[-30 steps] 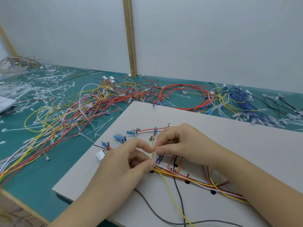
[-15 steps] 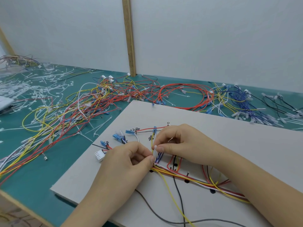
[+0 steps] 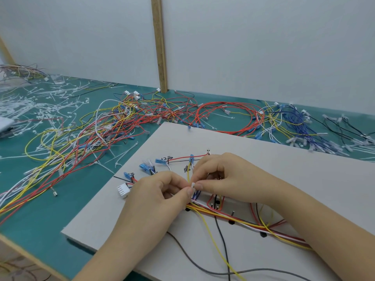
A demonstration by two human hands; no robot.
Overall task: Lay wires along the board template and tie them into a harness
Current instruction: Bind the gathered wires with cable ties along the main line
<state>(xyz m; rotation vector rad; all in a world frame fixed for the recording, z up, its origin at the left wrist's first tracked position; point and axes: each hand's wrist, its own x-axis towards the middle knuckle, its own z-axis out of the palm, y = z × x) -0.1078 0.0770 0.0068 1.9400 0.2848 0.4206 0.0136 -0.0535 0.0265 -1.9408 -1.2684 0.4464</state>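
White cable tie [image 3: 193,185] is pinched by both hands, left [image 3: 160,196] and right [image 3: 220,175], above the board [image 3: 284,169] wires [image 3: 233,217].

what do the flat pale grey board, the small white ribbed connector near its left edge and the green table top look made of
The flat pale grey board looks like painted wood or fibreboard: matt face, thin squared edge. The small white ribbed connector seems moulded plastic, with crisp ribs and a slight sheen. The green table top looks like a matt rubber or vinyl mat, though the picture cannot settle which.
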